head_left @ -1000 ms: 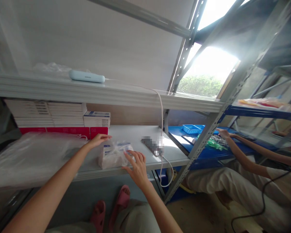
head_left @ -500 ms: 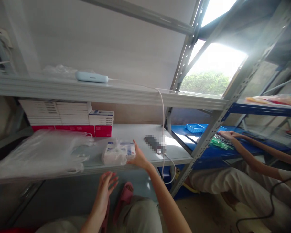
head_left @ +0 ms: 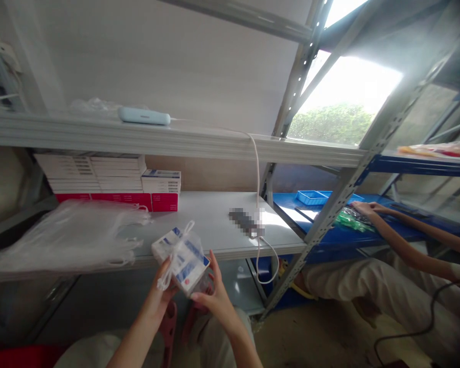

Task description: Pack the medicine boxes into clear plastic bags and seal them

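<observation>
A clear drawstring bag (head_left: 189,255) with white and blue boxes inside is held tilted between my two hands, just in front of the shelf edge. My left hand (head_left: 164,283) grips its left side, where a white drawstring loop hangs down. On the right side, my right hand (head_left: 210,294) has its thumb and fingers closed about the lower corner. A stack of clear drawstring bags (head_left: 72,235) lies flat on the shelf to the left. Behind it stand piled white boxes (head_left: 99,174) above a row of red ones (head_left: 118,199).
A pixelated dark object (head_left: 243,221) lies on the grey shelf (head_left: 210,209) beside a white cable (head_left: 257,174). A pale blue device (head_left: 143,116) rests on the upper shelf. Past the metal post (head_left: 329,214), another person's hands (head_left: 362,208) work at a blue table with blue trays (head_left: 310,197).
The bag of boxes has been lifted off the shelf and drawn toward me, now tilted. My left hand, free and open before, has taken hold of it too.
</observation>
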A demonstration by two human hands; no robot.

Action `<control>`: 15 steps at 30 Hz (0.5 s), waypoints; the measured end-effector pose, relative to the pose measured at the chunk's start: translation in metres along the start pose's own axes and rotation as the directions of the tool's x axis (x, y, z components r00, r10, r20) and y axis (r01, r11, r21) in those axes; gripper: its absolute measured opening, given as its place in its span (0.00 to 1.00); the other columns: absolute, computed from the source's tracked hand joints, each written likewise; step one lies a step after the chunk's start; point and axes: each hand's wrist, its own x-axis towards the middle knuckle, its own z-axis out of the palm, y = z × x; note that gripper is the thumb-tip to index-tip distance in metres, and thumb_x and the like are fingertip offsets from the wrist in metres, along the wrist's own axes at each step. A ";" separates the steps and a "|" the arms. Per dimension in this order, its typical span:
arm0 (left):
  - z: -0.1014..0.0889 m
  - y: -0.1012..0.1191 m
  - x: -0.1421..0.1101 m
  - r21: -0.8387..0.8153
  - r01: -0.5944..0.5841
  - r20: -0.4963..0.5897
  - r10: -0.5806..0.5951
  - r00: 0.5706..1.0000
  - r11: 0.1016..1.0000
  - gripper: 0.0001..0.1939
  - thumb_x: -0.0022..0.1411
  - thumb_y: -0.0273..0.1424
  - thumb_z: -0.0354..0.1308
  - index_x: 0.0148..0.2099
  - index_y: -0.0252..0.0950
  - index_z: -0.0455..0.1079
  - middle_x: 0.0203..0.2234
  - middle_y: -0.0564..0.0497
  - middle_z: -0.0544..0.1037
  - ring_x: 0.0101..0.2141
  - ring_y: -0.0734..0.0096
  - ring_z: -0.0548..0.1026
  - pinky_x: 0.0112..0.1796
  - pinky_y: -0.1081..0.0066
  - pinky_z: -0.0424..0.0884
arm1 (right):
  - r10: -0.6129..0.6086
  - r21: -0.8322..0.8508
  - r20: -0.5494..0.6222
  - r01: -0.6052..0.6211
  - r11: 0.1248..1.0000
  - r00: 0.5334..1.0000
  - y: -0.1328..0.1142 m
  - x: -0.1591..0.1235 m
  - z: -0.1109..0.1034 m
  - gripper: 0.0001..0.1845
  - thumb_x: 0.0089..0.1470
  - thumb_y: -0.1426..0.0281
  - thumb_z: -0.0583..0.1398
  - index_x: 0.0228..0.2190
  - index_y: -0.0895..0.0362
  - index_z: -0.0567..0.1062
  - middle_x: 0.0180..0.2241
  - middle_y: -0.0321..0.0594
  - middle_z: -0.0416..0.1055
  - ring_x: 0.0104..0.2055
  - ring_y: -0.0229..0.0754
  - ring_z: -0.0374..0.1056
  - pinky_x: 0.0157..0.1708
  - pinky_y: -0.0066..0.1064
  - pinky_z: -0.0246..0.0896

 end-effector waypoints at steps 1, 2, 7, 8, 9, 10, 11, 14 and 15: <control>-0.003 -0.001 -0.001 0.002 -0.011 -0.014 0.011 1.000 1.000 0.30 0.42 0.42 0.69 0.50 0.42 0.72 0.40 0.47 0.78 0.37 0.59 0.77 0.31 0.69 0.73 | 0.060 0.144 0.053 -0.068 0.987 0.997 0.000 0.001 -0.006 0.55 0.39 0.42 0.62 0.63 0.49 0.52 0.61 0.49 0.57 0.61 0.54 0.56 0.54 0.46 0.56; -0.006 -0.003 -0.001 0.007 -0.018 -0.020 0.018 1.000 1.000 0.29 0.43 0.43 0.69 0.49 0.42 0.72 0.40 0.47 0.78 0.39 0.57 0.77 0.32 0.67 0.74 | 0.137 0.266 0.104 -0.160 0.951 0.985 -0.001 0.004 -0.012 0.50 0.43 0.39 0.57 0.62 0.49 0.55 0.61 0.48 0.57 0.60 0.52 0.57 0.52 0.45 0.58; -0.009 -0.005 0.002 0.109 0.025 0.005 -0.026 1.000 0.994 0.26 0.45 0.46 0.67 0.46 0.42 0.74 0.39 0.46 0.80 0.44 0.49 0.76 0.36 0.61 0.75 | 0.322 0.417 0.390 -0.477 0.773 0.863 -0.020 0.021 -0.015 0.40 0.46 0.43 0.59 0.54 0.54 0.67 0.50 0.46 0.70 0.48 0.47 0.68 0.45 0.38 0.62; -0.007 -0.003 0.005 0.125 0.036 -0.002 -0.036 0.999 0.991 0.26 0.44 0.47 0.67 0.45 0.42 0.75 0.38 0.46 0.80 0.44 0.48 0.76 0.36 0.60 0.75 | 0.318 0.403 0.416 -0.486 0.775 0.852 -0.026 0.024 -0.013 0.38 0.43 0.48 0.64 0.52 0.54 0.69 0.47 0.44 0.72 0.46 0.45 0.69 0.44 0.35 0.62; -0.004 0.000 0.010 0.137 0.043 -0.015 -0.042 0.999 0.990 0.27 0.42 0.48 0.67 0.45 0.42 0.75 0.37 0.46 0.80 0.44 0.47 0.76 0.36 0.59 0.76 | 0.319 0.397 0.422 -0.490 0.776 0.848 -0.031 0.028 -0.011 0.36 0.40 0.52 0.68 0.50 0.54 0.71 0.45 0.42 0.74 0.43 0.43 0.70 0.43 0.33 0.62; 0.000 0.004 0.016 0.144 0.045 -0.027 -0.041 0.999 0.989 0.28 0.41 0.49 0.67 0.45 0.42 0.74 0.35 0.46 0.81 0.45 0.46 0.76 0.36 0.58 0.76 | 0.322 0.405 0.418 -0.491 0.771 0.849 -0.037 0.031 -0.009 0.35 0.37 0.55 0.70 0.48 0.54 0.72 0.42 0.40 0.75 0.41 0.41 0.70 0.42 0.31 0.61; 0.003 0.008 0.021 0.150 0.043 -0.032 -0.039 0.999 0.988 0.29 0.40 0.49 0.67 0.45 0.42 0.74 0.34 0.46 0.81 0.45 0.45 0.76 0.37 0.57 0.76 | 0.316 0.425 0.417 -0.490 0.761 0.852 -0.044 0.034 -0.008 0.34 0.37 0.56 0.70 0.46 0.55 0.73 0.41 0.39 0.75 0.39 0.41 0.70 0.42 0.31 0.61; 0.012 0.019 0.032 0.158 0.039 0.000 -0.039 0.999 0.987 0.34 0.36 0.51 0.68 0.45 0.41 0.74 0.33 0.46 0.81 0.46 0.43 0.75 0.39 0.55 0.75 | 0.295 0.489 0.370 -0.455 0.744 0.881 -0.061 0.034 -0.009 0.30 0.38 0.56 0.69 0.43 0.56 0.75 0.38 0.39 0.75 0.39 0.42 0.70 0.42 0.31 0.61; 0.014 0.019 0.031 0.155 0.043 0.023 -0.047 0.999 0.987 0.35 0.34 0.52 0.68 0.45 0.41 0.74 0.34 0.46 0.81 0.47 0.41 0.74 0.40 0.54 0.75 | 0.293 0.496 0.353 -0.443 0.747 0.889 -0.065 0.031 -0.011 0.29 0.38 0.56 0.69 0.43 0.56 0.75 0.38 0.39 0.75 0.39 0.42 0.71 0.42 0.32 0.61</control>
